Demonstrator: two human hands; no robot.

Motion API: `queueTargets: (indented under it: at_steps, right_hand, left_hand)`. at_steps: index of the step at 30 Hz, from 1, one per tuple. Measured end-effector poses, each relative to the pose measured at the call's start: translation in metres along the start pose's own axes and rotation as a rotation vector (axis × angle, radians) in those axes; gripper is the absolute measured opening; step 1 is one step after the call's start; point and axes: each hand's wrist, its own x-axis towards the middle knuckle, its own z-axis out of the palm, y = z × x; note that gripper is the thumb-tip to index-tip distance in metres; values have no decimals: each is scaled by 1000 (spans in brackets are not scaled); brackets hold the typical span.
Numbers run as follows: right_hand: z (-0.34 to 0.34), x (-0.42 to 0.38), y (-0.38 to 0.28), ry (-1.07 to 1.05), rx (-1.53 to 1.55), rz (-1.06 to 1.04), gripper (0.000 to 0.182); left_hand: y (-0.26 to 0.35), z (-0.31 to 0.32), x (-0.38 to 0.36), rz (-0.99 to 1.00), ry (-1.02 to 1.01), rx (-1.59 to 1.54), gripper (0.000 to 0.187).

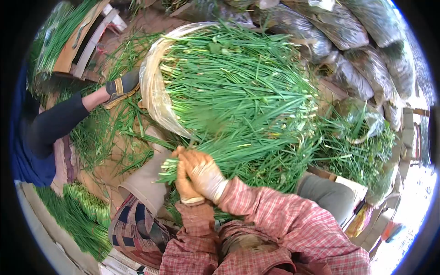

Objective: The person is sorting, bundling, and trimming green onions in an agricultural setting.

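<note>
My gloved left hand [183, 184] and gloved right hand [202, 173] are pressed together around a bunch of chives [167, 171]. Its pale cut ends stick out to the left of my fingers, while the green leaves run rightward and merge with the heap. The fingers of both hands are closed, and the right hand partly covers the left. Just beyond them lies a large heap of chives [233, 87], its left side wrapped in a clear plastic sheet [153, 87].
Another person's leg [59, 119] and shoe [123, 88] are at the left. Filled plastic bags [362, 68] are stacked at upper right. Loose chives [98, 142] litter the ground; more chives [78, 215] lie at lower left. A wooden stool [85, 39] stands at upper left.
</note>
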Motion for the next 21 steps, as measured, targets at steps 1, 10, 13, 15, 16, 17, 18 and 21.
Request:
queueTargets:
  at_steps: [1, 10, 13, 15, 16, 17, 18, 21]
  right_hand:
    - [-3, -19, -15, -3, -42, 41, 45]
    - [-80, -109, -46, -578, 1826, 843, 57]
    - [-93, -91, -81, -516, 2494, 617, 65]
    - [-102, -95, -90, -569, 2912, 419, 61]
    - [-107, -99, -92, -736, 3071, 379, 57]
    - [-134, -102, -96, -651, 2821, 591, 54]
    - [-153, -107, -97, -551, 2559, 768, 52]
    - [-157, -115, -88, -485, 2131, 451, 49]
  left_hand:
    - [8, -22, -6, 134, 107, 205, 32]
    - [88, 110, -82, 930, -359, 1148, 26]
    - [75, 154, -131, 936, -941, 1672, 20]
    - [47, 158, -161, 715, -1427, 1920, 17]
    - [29, 147, -178, 830, -1553, 1910, 20]
    - [19, 149, -191, 859, -1610, 1805, 22]
    - [15, 143, -201, 851, -1681, 1807, 21]
    - [3, 128, -215, 944, -1863, 1904, 25]
